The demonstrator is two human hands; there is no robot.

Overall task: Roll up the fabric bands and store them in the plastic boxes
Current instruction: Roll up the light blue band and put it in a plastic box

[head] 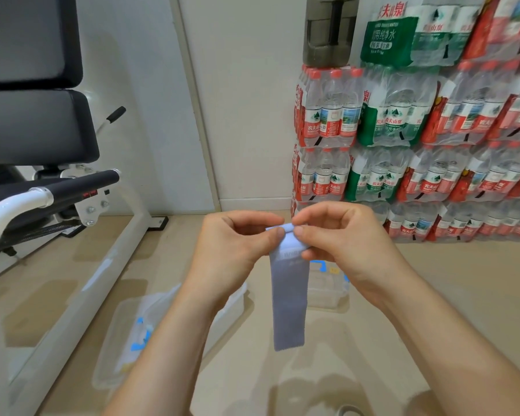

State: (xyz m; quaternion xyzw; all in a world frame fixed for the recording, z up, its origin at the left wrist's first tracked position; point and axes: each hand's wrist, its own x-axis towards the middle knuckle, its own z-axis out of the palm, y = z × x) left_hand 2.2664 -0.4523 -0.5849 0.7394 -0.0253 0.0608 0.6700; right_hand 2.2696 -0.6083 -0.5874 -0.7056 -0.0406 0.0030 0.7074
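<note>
A pale blue-grey fabric band (288,298) hangs straight down in front of me, its top edge folded over into a small roll. My left hand (234,247) pinches the left side of that roll and my right hand (339,235) pinches the right side. Both hold it in the air above the floor. Behind the band stands a clear plastic box (327,289) with blue clasps, partly hidden. A second clear plastic box (126,340) with a lid and blue clasps lies on the floor at the lower left, under my left forearm.
A white exercise machine (72,205) with black pads and a long frame bar fills the left side. Stacked packs of bottled water (418,145) line the right wall. The floor (463,295) is beige tile. A round object (348,411) peeks in at the bottom edge.
</note>
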